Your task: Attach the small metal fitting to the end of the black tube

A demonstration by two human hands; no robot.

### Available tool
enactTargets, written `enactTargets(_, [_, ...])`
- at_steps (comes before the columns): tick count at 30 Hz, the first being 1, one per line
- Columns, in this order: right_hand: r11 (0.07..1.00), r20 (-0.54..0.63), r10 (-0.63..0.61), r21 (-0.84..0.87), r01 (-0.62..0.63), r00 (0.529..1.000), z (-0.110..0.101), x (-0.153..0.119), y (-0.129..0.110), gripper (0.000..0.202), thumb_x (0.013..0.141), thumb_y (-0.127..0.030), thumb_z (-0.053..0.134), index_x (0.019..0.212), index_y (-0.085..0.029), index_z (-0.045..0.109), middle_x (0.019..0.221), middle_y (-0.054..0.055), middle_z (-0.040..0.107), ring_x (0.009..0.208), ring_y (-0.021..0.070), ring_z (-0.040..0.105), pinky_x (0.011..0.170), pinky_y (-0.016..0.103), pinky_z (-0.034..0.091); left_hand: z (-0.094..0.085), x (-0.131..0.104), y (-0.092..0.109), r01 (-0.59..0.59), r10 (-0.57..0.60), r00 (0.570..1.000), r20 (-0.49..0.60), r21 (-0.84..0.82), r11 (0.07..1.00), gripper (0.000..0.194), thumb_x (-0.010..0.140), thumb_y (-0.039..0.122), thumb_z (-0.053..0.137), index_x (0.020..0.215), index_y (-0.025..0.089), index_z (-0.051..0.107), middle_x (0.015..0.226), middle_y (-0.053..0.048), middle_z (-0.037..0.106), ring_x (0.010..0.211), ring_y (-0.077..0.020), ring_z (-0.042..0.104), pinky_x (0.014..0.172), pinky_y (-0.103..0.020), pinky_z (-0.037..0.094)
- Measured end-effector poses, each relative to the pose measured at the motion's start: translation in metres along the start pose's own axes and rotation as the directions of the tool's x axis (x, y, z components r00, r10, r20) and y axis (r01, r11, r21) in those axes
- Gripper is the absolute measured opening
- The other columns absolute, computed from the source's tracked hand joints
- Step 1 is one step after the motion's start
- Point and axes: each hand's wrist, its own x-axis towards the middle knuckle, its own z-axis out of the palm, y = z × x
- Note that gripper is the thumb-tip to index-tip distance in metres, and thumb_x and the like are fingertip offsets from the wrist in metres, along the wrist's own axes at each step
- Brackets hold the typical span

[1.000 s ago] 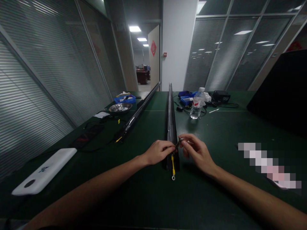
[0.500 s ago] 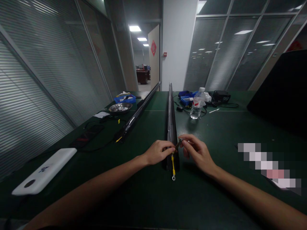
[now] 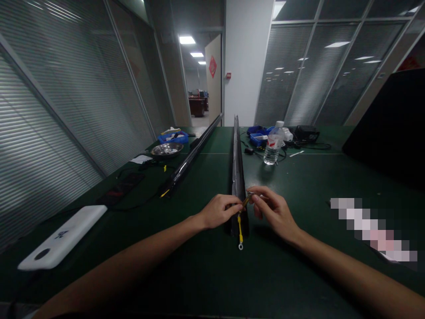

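Note:
A long dark rail (image 3: 237,168) runs away from me down the middle of the green table (image 3: 206,274). Over its near end my left hand (image 3: 221,210) pinches one end of a small brownish metal piece (image 3: 246,201). The fingertips of my right hand (image 3: 272,210) close on the other end of that piece, at the rail's right side. A yellow wire (image 3: 240,228) with a ring terminal (image 3: 241,246) hangs from below my left fingertips over the rail's near end. What the small piece is exactly is too small to tell.
A second dark rail (image 3: 192,157) lies to the left, near a metal bowl (image 3: 167,149) and a blue tray (image 3: 172,136). A white device (image 3: 63,239) rests at the left. Beyond my right hand are a water bottle (image 3: 272,146), blue bins (image 3: 258,140) and cables.
Both hands keep their places and grips. The small metal piece between them looks slightly turned and shows lighter.

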Motion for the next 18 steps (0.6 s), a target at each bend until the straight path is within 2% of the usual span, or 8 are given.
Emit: enactTargets(18, [0.999, 0.006, -0.026, -0.034, 0.026, 1.000, -0.0011, 0.0005, -0.0019, 0.026, 0.107, -0.040, 0.058, 0.125, -0.023, 0.068, 0.092, 0.004, 0.068, 0.062, 0.0136, 0.060, 0.053, 0.026, 0.049, 0.0001, 0.0000, 0.0010, -0.011, 0.012, 1.000, -0.021, 0.011, 1.000, 0.026, 0.104, 0.032, 0.056, 0.098, 0.014, 0.074, 0.090, -0.004, 0.068, 0.075, -0.0143, 0.059, 0.067, -0.023, 0.041])
